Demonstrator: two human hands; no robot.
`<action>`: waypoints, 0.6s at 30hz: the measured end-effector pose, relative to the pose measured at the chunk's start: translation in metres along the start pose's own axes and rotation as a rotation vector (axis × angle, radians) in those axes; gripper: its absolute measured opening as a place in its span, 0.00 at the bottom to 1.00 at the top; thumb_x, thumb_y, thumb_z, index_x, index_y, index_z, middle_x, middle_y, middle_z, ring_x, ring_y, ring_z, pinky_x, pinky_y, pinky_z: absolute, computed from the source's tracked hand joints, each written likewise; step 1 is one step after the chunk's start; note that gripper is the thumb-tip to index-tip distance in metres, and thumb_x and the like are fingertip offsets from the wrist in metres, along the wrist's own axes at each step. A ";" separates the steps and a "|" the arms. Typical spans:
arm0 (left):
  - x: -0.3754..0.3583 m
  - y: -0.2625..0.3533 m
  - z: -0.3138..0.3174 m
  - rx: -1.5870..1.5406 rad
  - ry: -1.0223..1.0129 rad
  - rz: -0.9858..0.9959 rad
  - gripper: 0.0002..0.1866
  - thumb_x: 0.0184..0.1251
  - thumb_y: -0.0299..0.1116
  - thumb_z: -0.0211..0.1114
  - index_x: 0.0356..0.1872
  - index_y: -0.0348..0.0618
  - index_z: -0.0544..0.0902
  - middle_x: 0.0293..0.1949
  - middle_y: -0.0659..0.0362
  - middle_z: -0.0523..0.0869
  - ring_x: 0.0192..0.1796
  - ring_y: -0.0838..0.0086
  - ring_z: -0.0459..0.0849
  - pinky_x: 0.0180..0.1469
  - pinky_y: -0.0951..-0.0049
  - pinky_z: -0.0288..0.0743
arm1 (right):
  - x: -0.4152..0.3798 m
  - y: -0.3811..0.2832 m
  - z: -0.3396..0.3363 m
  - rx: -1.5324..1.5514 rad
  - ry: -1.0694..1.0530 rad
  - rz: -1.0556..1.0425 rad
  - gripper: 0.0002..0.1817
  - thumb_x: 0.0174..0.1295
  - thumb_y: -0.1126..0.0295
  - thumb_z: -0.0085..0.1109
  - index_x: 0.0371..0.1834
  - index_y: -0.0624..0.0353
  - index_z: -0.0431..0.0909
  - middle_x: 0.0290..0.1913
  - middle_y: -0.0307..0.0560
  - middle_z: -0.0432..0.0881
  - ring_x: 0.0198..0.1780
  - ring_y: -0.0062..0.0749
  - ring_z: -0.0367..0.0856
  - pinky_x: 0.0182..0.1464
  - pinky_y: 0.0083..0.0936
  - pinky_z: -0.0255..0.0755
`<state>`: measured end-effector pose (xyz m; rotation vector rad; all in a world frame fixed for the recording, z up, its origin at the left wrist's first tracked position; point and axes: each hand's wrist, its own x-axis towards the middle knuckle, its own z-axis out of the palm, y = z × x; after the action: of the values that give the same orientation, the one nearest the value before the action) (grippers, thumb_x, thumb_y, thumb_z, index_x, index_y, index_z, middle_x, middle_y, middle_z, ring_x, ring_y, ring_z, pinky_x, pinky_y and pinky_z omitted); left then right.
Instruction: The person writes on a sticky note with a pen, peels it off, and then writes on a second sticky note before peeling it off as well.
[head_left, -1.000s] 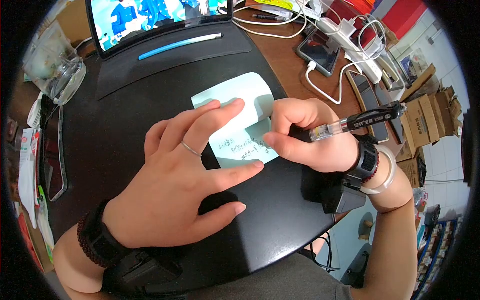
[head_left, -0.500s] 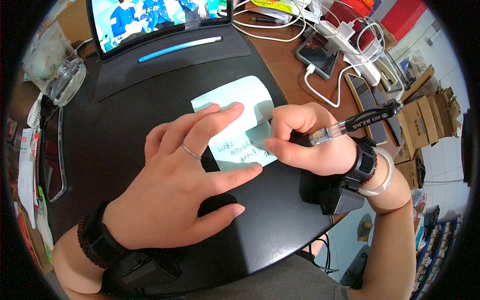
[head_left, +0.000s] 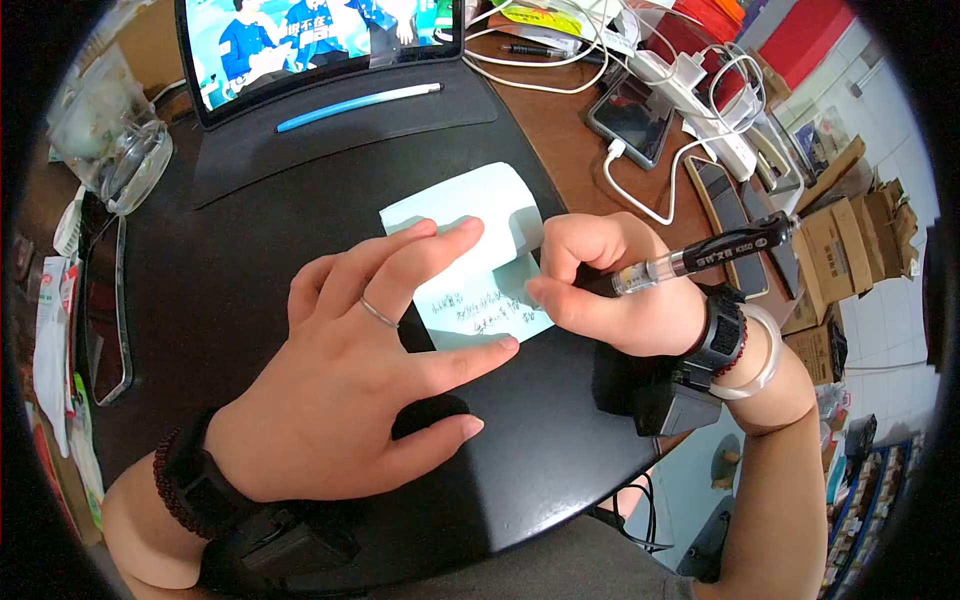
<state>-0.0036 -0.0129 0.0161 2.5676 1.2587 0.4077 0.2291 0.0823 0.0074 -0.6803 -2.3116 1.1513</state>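
Note:
A pale blue notepad (head_left: 490,215) lies on the black desk mat (head_left: 270,240), its top sheet curled up over a lower sheet with small dark handwriting. My left hand (head_left: 350,350) rests with fingers spread on the pad's left part, the index finger on the curled sheet and another finger along the lower edge. In my right hand (head_left: 620,285) is a black and clear pen (head_left: 700,255), gripped between thumb and fingers at the pad's right edge. The pen's tip is hidden behind the fingers.
A tablet (head_left: 330,45) stands at the back with a blue and white stylus (head_left: 360,106) before it. Back right are a phone (head_left: 632,115), white cables and a power strip (head_left: 725,145). A clear plastic container (head_left: 140,165) stands at the left.
The view has shifted slightly. My right hand still grips the pen, now a little lower in the view, and my left hand has stayed on the pad.

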 end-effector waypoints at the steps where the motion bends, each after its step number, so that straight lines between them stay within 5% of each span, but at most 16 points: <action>1: 0.000 0.000 0.000 0.000 -0.003 -0.003 0.24 0.50 0.43 0.71 0.53 0.63 0.85 0.73 0.44 0.57 0.72 0.47 0.57 0.69 0.51 0.47 | 0.000 0.000 0.000 -0.004 -0.010 -0.003 0.15 0.58 0.78 0.62 0.20 0.58 0.65 0.22 0.35 0.71 0.25 0.19 0.66 0.29 0.20 0.59; 18: 0.000 0.000 0.000 -0.014 -0.003 -0.010 0.23 0.50 0.42 0.71 0.52 0.64 0.86 0.74 0.44 0.57 0.72 0.47 0.57 0.69 0.50 0.47 | -0.001 0.001 -0.002 -0.026 0.002 -0.006 0.15 0.59 0.77 0.61 0.20 0.58 0.65 0.22 0.35 0.71 0.26 0.18 0.66 0.29 0.20 0.59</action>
<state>-0.0038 -0.0128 0.0161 2.5484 1.2633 0.4085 0.2314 0.0835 0.0078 -0.6825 -2.3293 1.1194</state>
